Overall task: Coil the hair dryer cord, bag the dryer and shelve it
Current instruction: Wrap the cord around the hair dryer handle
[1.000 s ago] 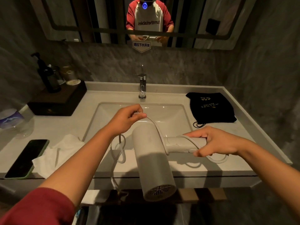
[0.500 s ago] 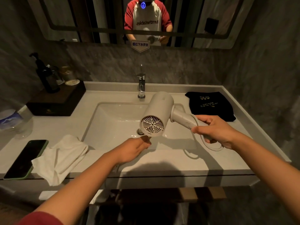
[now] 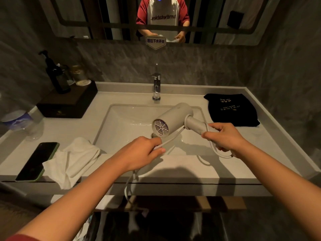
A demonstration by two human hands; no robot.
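Note:
A white hair dryer (image 3: 172, 120) hangs over the sink basin (image 3: 121, 122), its grille facing me. My right hand (image 3: 224, 138) grips the dryer's handle together with a loop of the white cord (image 3: 171, 140). My left hand (image 3: 144, 152) pinches the cord just below the barrel; the rest of the cord drops from that hand past the counter's front edge. A black drawstring bag (image 3: 231, 110) lies flat on the counter at the back right.
A phone (image 3: 37, 161) and a crumpled white towel (image 3: 74, 160) lie on the counter's front left. A dark tray (image 3: 69, 103) with a pump bottle (image 3: 55, 75) stands at the back left. The faucet (image 3: 156, 87) rises behind the basin. A plastic bottle (image 3: 19, 120) sits far left.
The dryer swung up from hanging below the counter edge, its grille now facing me, and moved slightly right. My left hand slid down the cord and now pinches it under the barrel.

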